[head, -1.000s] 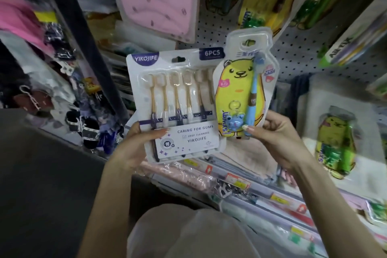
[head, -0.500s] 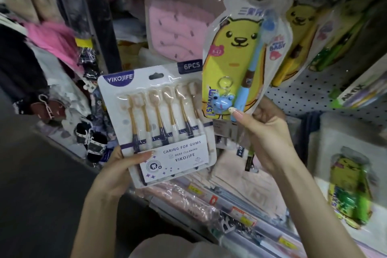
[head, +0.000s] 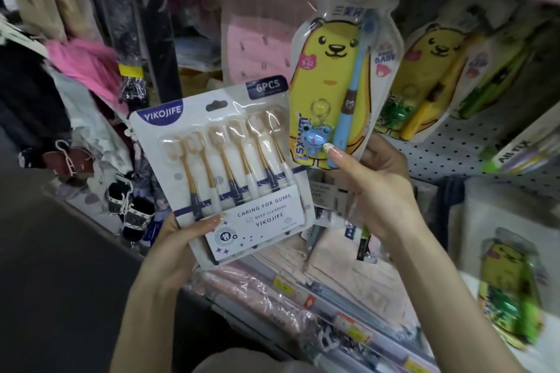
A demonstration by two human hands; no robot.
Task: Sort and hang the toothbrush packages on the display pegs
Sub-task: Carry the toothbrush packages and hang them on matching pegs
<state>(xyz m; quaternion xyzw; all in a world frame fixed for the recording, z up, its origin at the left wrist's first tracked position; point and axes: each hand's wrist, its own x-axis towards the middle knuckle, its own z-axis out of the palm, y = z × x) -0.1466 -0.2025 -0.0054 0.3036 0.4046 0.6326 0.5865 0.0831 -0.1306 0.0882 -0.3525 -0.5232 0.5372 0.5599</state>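
My left hand (head: 175, 239) grips the bottom of a white six-piece toothbrush pack (head: 224, 166) marked YIKOJIFE, thumb on its front. My right hand (head: 375, 191) pinches the lower edge of a yellow bear kids' toothbrush package (head: 330, 76) with a blue brush and blue keychain, held upright and high in front of the pegboard (head: 466, 148). Its hang hole sits near the top, just under the shelf edge. Two similar yellow bear packages (head: 430, 76) hang on pegs right beside it.
A pink pouch (head: 257, 36) hangs behind the two held packs. Another yellow-green bear package (head: 512, 291) lies low at the right. Shelf rails with price tags (head: 306, 300) run below. Pink and dark goods crowd the left side.
My right hand has lifted the yellow bear package up and away from the white pack, toward the hanging bear packages. The white pack has dropped slightly lower and left.
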